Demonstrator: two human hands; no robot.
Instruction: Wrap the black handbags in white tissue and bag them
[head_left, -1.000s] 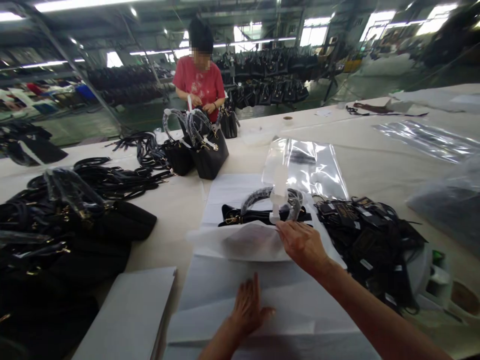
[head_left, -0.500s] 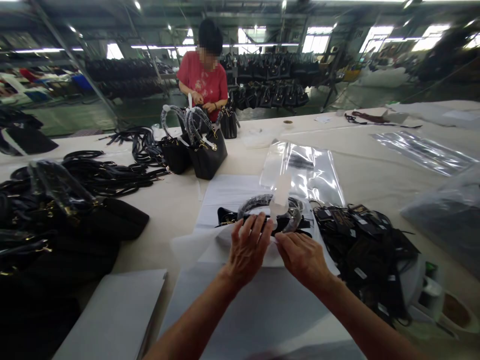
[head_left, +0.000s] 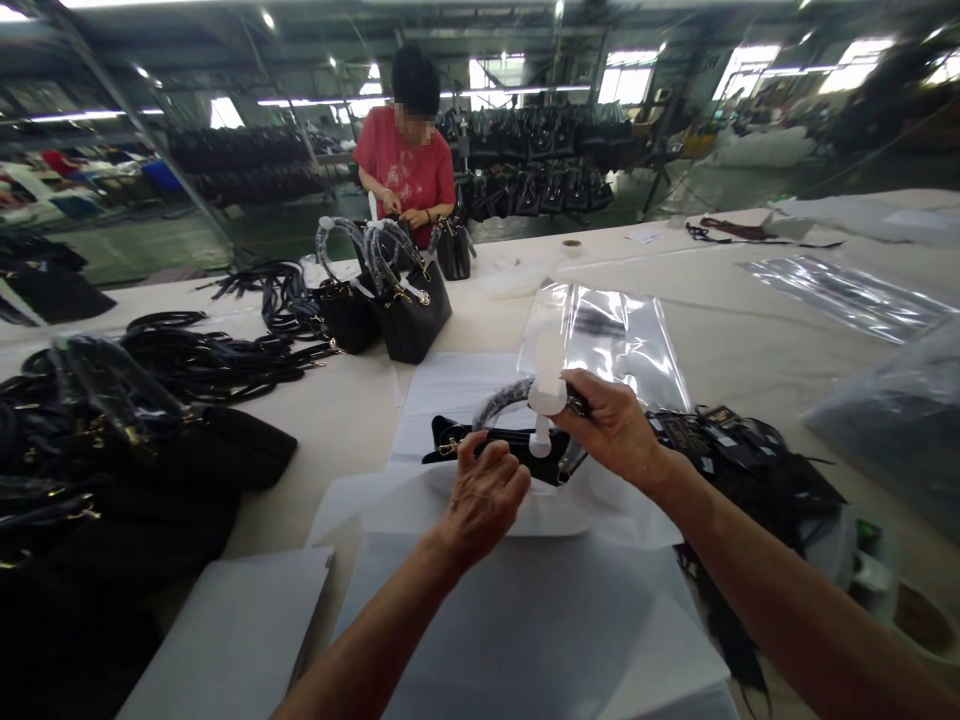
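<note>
Two hands work at the black bag, its long axis nine-to-three o'clock; it lies at twelve from the curled left hand, pinch unclear; the right hand, towards three, grips the wrapped handle.

I'm watching through a single camera worn on the head, facing forward and down over the surface. The left hand at six o'clock, the right hand at four and the black bag just below centre sit near the lens. The view runs past the surface's far edge to a co-worker farther off at eleven, turned toward my side.
</note>
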